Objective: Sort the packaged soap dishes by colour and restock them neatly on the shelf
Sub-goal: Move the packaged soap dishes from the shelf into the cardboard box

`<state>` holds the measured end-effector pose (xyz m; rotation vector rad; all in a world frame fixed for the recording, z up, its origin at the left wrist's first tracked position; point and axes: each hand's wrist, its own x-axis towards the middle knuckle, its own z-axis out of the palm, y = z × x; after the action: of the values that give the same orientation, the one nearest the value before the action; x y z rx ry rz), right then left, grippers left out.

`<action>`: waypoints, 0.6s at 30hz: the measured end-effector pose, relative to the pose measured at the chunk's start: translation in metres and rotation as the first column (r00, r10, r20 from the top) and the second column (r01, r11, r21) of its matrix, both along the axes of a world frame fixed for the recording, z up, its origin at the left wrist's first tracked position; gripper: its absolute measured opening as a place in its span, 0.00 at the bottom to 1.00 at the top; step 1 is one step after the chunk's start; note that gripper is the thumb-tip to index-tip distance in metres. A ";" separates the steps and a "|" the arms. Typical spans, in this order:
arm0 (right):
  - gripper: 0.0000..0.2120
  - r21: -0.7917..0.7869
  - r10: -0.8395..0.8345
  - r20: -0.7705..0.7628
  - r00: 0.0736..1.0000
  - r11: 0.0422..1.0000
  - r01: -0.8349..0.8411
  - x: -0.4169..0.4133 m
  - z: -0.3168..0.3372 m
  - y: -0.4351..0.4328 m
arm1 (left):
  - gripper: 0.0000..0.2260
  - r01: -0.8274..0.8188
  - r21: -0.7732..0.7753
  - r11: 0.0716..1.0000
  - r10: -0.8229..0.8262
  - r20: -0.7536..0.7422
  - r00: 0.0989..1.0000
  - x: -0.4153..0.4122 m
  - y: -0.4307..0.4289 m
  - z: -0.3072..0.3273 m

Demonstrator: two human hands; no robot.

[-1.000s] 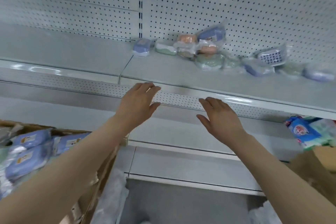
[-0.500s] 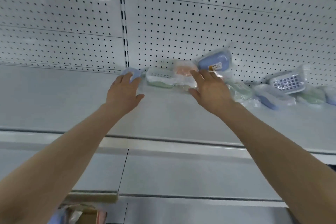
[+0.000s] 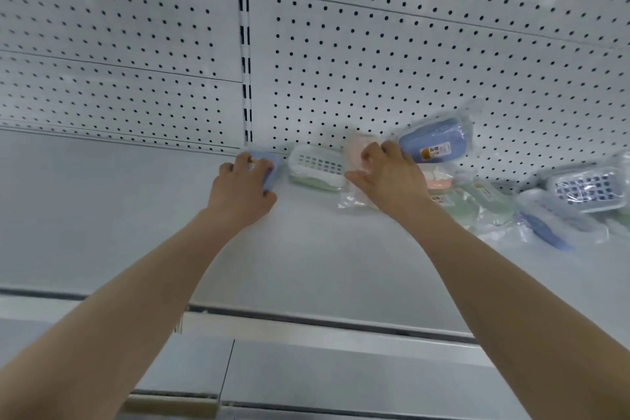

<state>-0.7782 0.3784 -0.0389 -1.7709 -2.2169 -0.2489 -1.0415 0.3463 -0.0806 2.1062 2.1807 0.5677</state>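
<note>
Both hands clamp film-wrapped packs; left hand (image 3: 242, 186) on rounded blue dish (image 3: 271, 165), right hand (image 3: 388, 177) on pink dish (image 3: 356, 147).

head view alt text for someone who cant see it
At the back of a white shelf, the left hand grips a blue soap dish, the right hand a pink soap dish. More packaged dishes lie jumbled beside them.
</note>
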 end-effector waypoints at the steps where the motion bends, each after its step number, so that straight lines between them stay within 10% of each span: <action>1: 0.24 0.029 -0.004 -0.031 1.000 1.000 0.005 0.001 -0.002 -0.004 | 0.25 0.004 -0.002 1.000 -0.004 0.006 1.000 0.000 -0.004 0.000; 18: 0.33 0.003 -0.136 -0.049 0.989 0.991 0.137 0.005 -0.003 -0.019 | 0.28 -0.087 0.065 0.994 0.086 0.017 0.996 0.008 -0.057 -0.008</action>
<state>-0.7736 0.3598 -0.0414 -1.9076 -2.0621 -0.2383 -1.0339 0.2892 -0.0883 2.0398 2.2852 0.6675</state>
